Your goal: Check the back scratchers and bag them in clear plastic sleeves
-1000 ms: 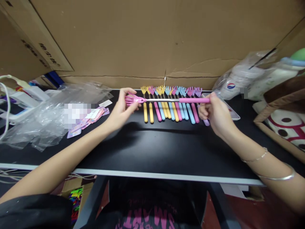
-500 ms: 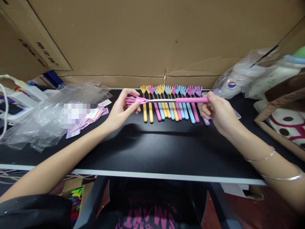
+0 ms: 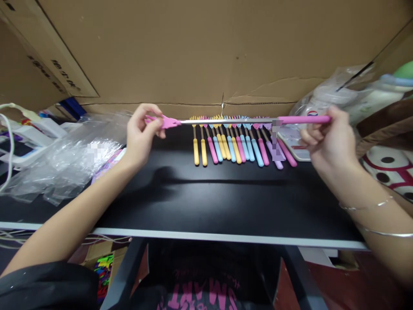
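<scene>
A pink telescopic back scratcher (image 3: pixel 303 120) stretches level between my hands, its silver rod drawn out long. My left hand (image 3: pixel 143 129) pinches the claw-shaped head. Its handle end is gripped by my right hand (image 3: pixel 335 140). Behind and below the rod lies a row of back scratchers (image 3: pixel 238 148) in yellow, pink, blue and purple, side by side with claws toward the cardboard. The rod covers part of their heads.
Clear plastic bags (image 3: pixel 64 159) lie at the left beside a white rack (image 3: pixel 35 137). A phone-like flat object (image 3: pixel 295 146), a bagged cup (image 3: pixel 322 101) and a brown-handled bag (image 3: pixel 387 168) are at the right. Cardboard (image 3: pixel 193 51) stands behind the black table (image 3: pixel 209 211).
My hands have moved apart and slightly up, and the back scratcher's rod has lengthened. A pink scratcher and the flat object at the row's right end now show more.
</scene>
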Action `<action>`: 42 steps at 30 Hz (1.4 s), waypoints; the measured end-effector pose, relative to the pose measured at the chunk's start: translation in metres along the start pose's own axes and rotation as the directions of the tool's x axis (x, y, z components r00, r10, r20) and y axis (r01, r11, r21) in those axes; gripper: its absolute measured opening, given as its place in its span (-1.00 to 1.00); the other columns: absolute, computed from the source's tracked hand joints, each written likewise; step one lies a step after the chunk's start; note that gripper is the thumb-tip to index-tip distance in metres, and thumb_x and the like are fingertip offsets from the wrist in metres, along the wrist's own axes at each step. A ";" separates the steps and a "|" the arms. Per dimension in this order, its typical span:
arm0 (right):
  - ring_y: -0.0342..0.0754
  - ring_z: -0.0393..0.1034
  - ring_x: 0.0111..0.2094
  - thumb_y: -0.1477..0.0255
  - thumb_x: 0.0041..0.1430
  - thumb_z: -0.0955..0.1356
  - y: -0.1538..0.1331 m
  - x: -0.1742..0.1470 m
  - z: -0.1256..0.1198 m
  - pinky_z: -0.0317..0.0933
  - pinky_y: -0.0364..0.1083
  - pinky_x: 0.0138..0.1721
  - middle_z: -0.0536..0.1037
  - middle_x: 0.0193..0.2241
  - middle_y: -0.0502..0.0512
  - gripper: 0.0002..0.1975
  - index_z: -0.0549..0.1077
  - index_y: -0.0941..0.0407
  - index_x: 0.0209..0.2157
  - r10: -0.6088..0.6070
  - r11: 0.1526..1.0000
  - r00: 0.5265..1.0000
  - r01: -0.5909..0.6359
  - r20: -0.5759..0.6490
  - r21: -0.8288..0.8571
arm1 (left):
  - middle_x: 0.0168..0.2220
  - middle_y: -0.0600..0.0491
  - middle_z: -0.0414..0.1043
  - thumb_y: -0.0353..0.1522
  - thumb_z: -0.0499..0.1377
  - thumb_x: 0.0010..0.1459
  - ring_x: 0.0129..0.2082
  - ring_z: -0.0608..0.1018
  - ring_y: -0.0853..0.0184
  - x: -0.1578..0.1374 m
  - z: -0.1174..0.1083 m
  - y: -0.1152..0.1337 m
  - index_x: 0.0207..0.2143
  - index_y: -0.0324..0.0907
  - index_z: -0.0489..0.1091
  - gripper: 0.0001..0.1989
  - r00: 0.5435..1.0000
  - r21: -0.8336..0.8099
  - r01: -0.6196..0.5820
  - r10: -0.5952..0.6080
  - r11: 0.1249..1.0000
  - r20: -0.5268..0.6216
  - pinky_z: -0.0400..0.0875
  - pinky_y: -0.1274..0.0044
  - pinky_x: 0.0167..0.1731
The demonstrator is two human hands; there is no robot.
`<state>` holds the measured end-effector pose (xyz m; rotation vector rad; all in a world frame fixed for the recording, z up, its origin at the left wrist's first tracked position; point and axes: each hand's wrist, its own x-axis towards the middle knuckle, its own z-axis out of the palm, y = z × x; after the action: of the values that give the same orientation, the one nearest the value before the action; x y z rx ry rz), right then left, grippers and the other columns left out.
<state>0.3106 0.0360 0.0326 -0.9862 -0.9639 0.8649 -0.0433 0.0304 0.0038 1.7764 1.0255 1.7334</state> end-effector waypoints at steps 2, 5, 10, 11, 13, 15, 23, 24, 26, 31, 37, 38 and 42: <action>-0.26 -0.20 -0.78 0.43 0.19 0.20 -0.004 0.006 -0.004 -0.27 -0.15 -0.69 -0.05 -0.82 -0.17 -0.60 0.06 0.08 -0.71 -0.037 0.999 0.999 0.037 -0.022 0.001 | -0.59 0.22 0.27 -0.26 0.25 0.07 -0.63 0.29 0.48 0.005 -0.006 -0.002 -0.34 -0.05 0.33 -0.85 0.999 -0.007 -0.017 0.016 1.000 -0.032 0.25 0.52 -0.52; -0.25 -0.23 -0.78 0.45 0.21 0.16 -0.005 0.006 -0.004 -0.27 -0.14 -0.69 -0.08 -0.83 -0.17 -0.60 0.05 0.08 -0.71 -0.043 0.999 0.999 0.043 -0.020 -0.007 | -0.60 0.23 0.25 -0.27 0.23 0.08 -0.64 0.26 0.50 0.007 -0.008 -0.003 -0.34 -0.05 0.33 -0.87 0.999 0.003 -0.018 0.018 1.000 -0.032 0.21 0.53 -0.53; -0.23 -0.16 -0.76 0.47 0.31 0.10 0.001 -0.001 0.005 -0.21 -0.17 -0.69 -0.02 -0.81 -0.14 -0.56 0.08 0.09 -0.68 0.041 0.999 0.998 -0.042 -0.046 -0.022 | -0.49 0.20 0.29 -0.32 0.19 0.11 -0.60 0.31 0.54 0.001 -0.002 -0.005 -0.30 -0.07 0.34 -0.91 0.995 -0.012 0.003 -0.004 1.000 -0.099 0.25 0.55 -0.53; -0.24 -0.14 -0.76 0.45 0.33 0.10 0.003 -0.002 0.007 -0.20 -0.18 -0.69 0.00 -0.79 -0.15 -0.57 0.08 0.09 -0.66 0.063 0.998 0.997 -0.063 -0.043 -0.014 | -0.48 0.20 0.29 -0.34 0.17 0.10 -0.60 0.32 0.55 0.000 -0.001 -0.005 -0.29 -0.07 0.34 -0.91 0.990 -0.022 -0.008 0.005 1.000 -0.141 0.24 0.57 -0.54; -0.25 -0.10 -0.75 0.43 0.35 0.12 0.007 -0.004 0.009 -0.18 -0.21 -0.69 0.05 -0.76 -0.16 -0.60 0.09 0.09 -0.61 0.081 0.997 0.996 -0.080 -0.031 0.014 | -0.47 0.21 0.29 -0.37 0.15 0.11 -0.61 0.32 0.57 -0.002 0.001 -0.006 -0.28 -0.07 0.35 -0.91 0.976 -0.036 -0.029 0.020 0.999 -0.217 0.22 0.60 -0.57; -0.26 -0.07 -0.74 0.41 0.36 0.14 0.012 -0.005 0.010 -0.17 -0.24 -0.70 0.08 -0.74 -0.18 -0.63 0.12 0.10 -0.57 0.081 0.996 0.997 -0.081 0.013 0.032 | -0.48 0.21 0.29 -0.38 0.14 0.14 -0.61 0.32 0.59 -0.003 0.002 -0.007 -0.26 -0.05 0.35 -0.90 0.965 -0.040 -0.040 0.028 0.998 -0.259 0.21 0.62 -0.58; -0.28 0.00 -0.75 0.50 0.34 0.15 0.023 -0.005 0.006 -0.11 -0.27 -0.71 0.19 -0.75 -0.17 -0.75 0.22 0.11 -0.46 -0.026 0.999 0.994 0.023 0.111 0.028 | -0.46 0.17 0.34 -0.18 0.18 0.21 -0.59 0.37 0.51 -0.009 0.007 -0.017 -0.17 -0.03 0.31 -0.80 0.962 -0.034 0.038 -0.045 0.999 -0.268 0.28 0.62 -0.61; -0.27 0.01 -0.75 0.52 0.33 0.16 0.023 -0.004 0.005 -0.12 -0.27 -0.71 0.20 -0.75 -0.18 -0.76 0.23 0.10 -0.45 -0.059 0.998 0.993 0.056 0.105 0.032 | -0.45 0.16 0.35 -0.17 0.18 0.21 -0.57 0.39 0.49 -0.009 0.007 -0.019 -0.16 -0.02 0.30 -0.79 0.964 -0.017 0.064 -0.067 0.998 -0.256 0.29 0.62 -0.61; -0.27 0.02 -0.75 0.54 0.30 0.20 0.024 -0.002 0.004 -0.15 -0.27 -0.72 0.22 -0.76 -0.19 -0.81 0.23 0.09 -0.43 -0.110 0.994 0.988 0.107 0.112 0.037 | -0.43 0.16 0.37 -0.16 0.15 0.23 -0.52 0.44 0.46 -0.010 0.006 -0.021 -0.13 -0.01 0.28 -0.78 0.969 0.013 0.098 -0.093 0.995 -0.229 0.32 0.61 -0.58; -0.25 0.15 -0.71 0.28 0.16 0.38 0.028 -0.010 0.003 -0.02 -0.24 -0.71 0.36 -0.68 -0.17 -0.77 0.26 0.08 -0.32 -0.111 0.991 0.919 0.129 0.378 -0.022 | -0.31 0.12 0.45 -0.14 0.13 0.25 -0.40 0.54 0.45 -0.016 0.012 -0.016 -0.01 -0.05 0.18 -0.67 0.995 0.039 0.096 -0.094 0.995 -0.043 0.40 0.61 -0.46; -0.18 0.37 -0.59 0.16 0.19 0.35 0.033 -0.028 0.009 0.17 -0.17 -0.58 0.50 -0.48 -0.06 -0.63 0.21 0.06 -0.10 0.040 0.979 0.761 0.101 0.648 -0.179 | -0.20 0.02 0.49 -0.17 0.13 0.26 -0.18 0.58 0.34 -0.028 0.026 0.000 0.11 -0.11 0.07 -0.54 0.962 -0.030 0.041 -0.032 0.999 0.271 0.48 0.47 -0.13; -0.17 0.38 -0.58 0.16 0.20 0.34 0.033 -0.029 0.009 0.16 -0.17 -0.57 0.50 -0.46 -0.06 -0.63 0.21 0.06 -0.09 0.045 0.977 0.759 0.103 0.650 -0.188 | -0.20 0.01 0.49 -0.17 0.12 0.27 -0.16 0.58 0.34 -0.029 0.026 0.001 0.11 -0.11 0.07 -0.55 0.960 -0.035 0.032 -0.021 0.999 0.279 0.48 0.45 -0.10; -0.15 0.40 -0.55 0.12 0.24 0.30 0.033 -0.026 0.008 0.18 -0.15 -0.54 0.49 -0.50 -0.06 -0.66 0.22 0.05 -0.11 0.048 0.961 0.740 0.149 0.671 -0.234 | -0.23 0.04 0.49 -0.18 0.09 0.29 -0.19 0.59 0.35 -0.026 0.023 0.001 0.05 -0.11 0.10 -0.63 0.972 -0.032 0.027 -0.019 0.999 0.234 0.48 0.46 -0.12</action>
<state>0.2897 0.0244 -0.0029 -0.8735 -1.7702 1.0902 -0.0184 0.0138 -0.0146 1.8849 0.9065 1.4760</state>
